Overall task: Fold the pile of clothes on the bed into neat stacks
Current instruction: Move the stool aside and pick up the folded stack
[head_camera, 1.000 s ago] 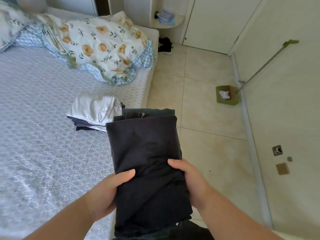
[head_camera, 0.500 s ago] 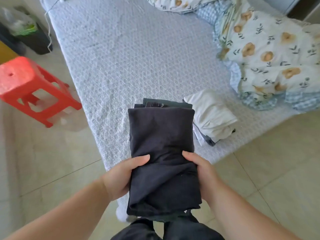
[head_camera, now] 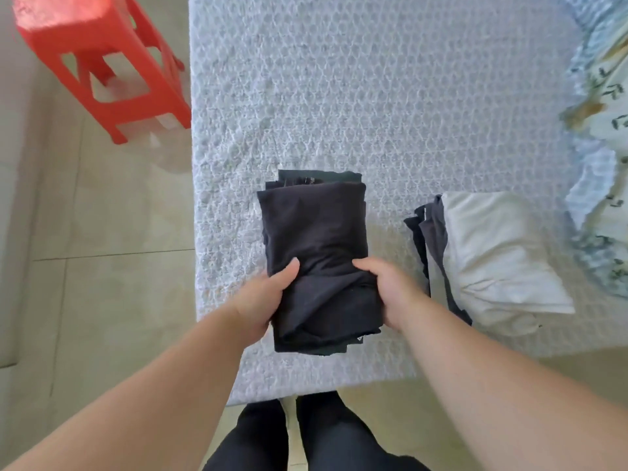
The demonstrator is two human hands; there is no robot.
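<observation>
Both hands hold a folded stack of dark clothes (head_camera: 314, 253) over the near end of the bed (head_camera: 373, 96). The left hand (head_camera: 263, 300) grips the stack's left edge, its thumb lying across the top of the cloth while the other fingers curl underneath, out of sight. The right hand (head_camera: 390, 290) grips the opposite edge the same way, thumb on top pointing inward, the remaining fingers hidden below the fabric. Between the two thumbs the top black layer is bunched into a few soft creases; beyond the thumbs the stack runs smooth and flat, and a dark greenish layer peeks out past the far edge and below the near one. Whether the stack rests on the bed or hangs just above it cannot be told. To the right of the right hand's knuckles, near but apart, lies a second pile (head_camera: 492, 253), white cloth on top of grey and dark pieces. Further right is a floral quilt (head_camera: 601, 130). Far to the left of the left hand, a red plastic stool (head_camera: 98, 56) stands on the tiled floor (head_camera: 95, 266).
</observation>
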